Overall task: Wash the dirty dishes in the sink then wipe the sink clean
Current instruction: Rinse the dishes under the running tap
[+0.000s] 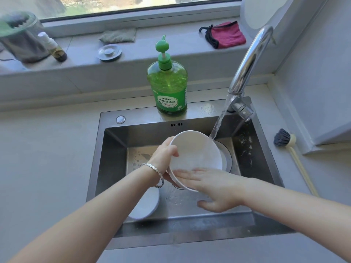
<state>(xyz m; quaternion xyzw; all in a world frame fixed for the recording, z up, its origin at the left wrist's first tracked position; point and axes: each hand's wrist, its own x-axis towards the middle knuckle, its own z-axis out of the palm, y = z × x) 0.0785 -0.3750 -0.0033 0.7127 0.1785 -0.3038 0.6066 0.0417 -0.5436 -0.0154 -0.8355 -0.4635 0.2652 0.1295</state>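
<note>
A white bowl (197,154) is tilted over the steel sink (112,152), under the stream running from the faucet (247,61). My left hand (165,154) grips its left rim, thumb curled over the edge. My right hand (210,188) lies with flat fingers inside the bowl's lower part, thumb below the rim. A plate (227,160) lies in the sink behind the bowl, mostly hidden. Another white bowl (146,204) sits at the sink's front left, partly under my left forearm.
A green dish soap bottle (168,86) stands on the sink's back ledge. A dish brush (286,143) lies on the counter to the right. On the sill are a red cloth (226,35), a grey cloth (118,36), a drain plug (109,52) and a jar (22,37).
</note>
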